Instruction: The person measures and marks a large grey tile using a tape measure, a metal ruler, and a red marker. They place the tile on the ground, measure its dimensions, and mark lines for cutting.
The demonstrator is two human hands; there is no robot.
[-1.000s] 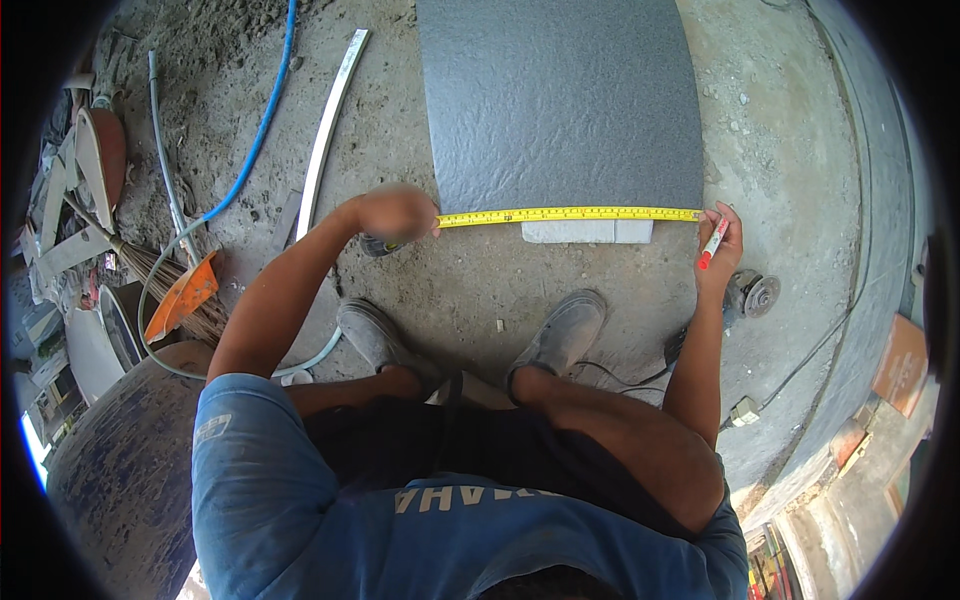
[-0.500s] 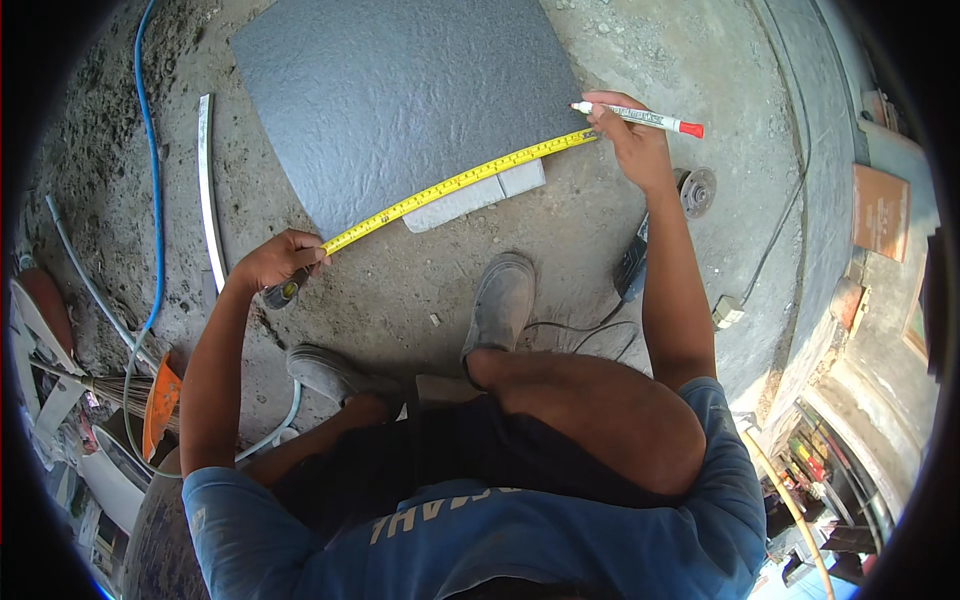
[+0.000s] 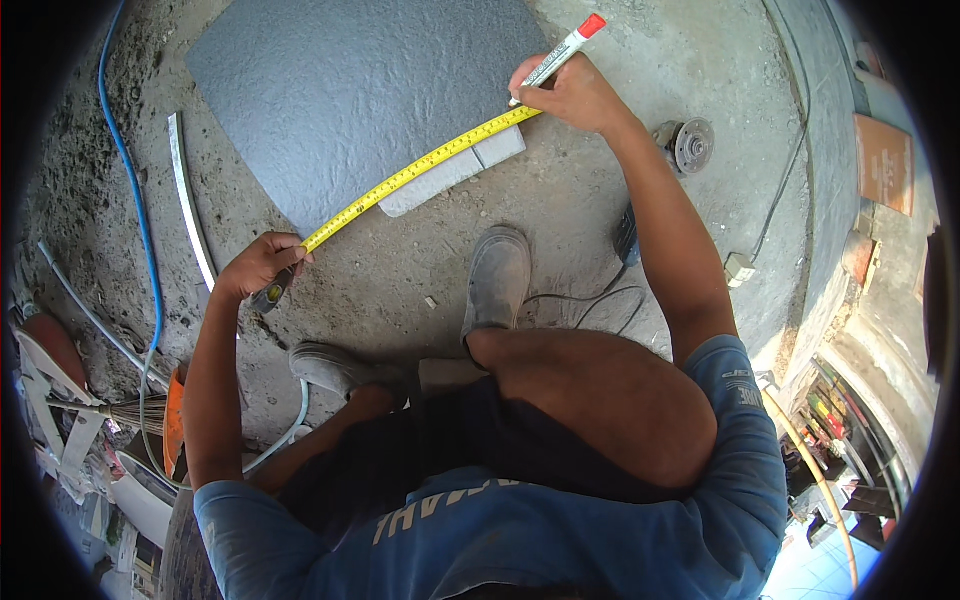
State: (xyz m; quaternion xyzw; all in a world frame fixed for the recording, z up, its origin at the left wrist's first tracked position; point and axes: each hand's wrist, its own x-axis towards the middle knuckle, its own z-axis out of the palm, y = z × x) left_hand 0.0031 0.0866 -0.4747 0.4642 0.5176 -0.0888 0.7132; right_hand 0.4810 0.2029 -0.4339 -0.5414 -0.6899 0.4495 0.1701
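Note:
A large dark grey textured tile (image 3: 370,90) lies on the ground ahead of me. Along its near edge stretches the yellow blade of a tape measure (image 3: 420,166). My left hand (image 3: 262,266) grips the tape measure's case at the tile's near left corner, thumb by the blade. At the right end of the blade, my right hand (image 3: 575,92) holds a white marker (image 3: 556,60) with a red end pointing up and away. The marker's tip is down by the tile's edge and the tape. Pale blocks (image 3: 440,182) show from under the near edge.
An angle grinder (image 3: 690,146) with a disc rests right of the tile, partly behind my right forearm, its cable nearby. A thin metal strip (image 3: 188,190) and a blue hose (image 3: 130,170) lie on the left. An orange object (image 3: 175,420) and a broom (image 3: 140,412) are at lower left.
My right hand has turned the marker from nearly level to steeply slanted, bringing its tip to the tape's end. My left hand still holds the tape case. The view has shifted slightly.

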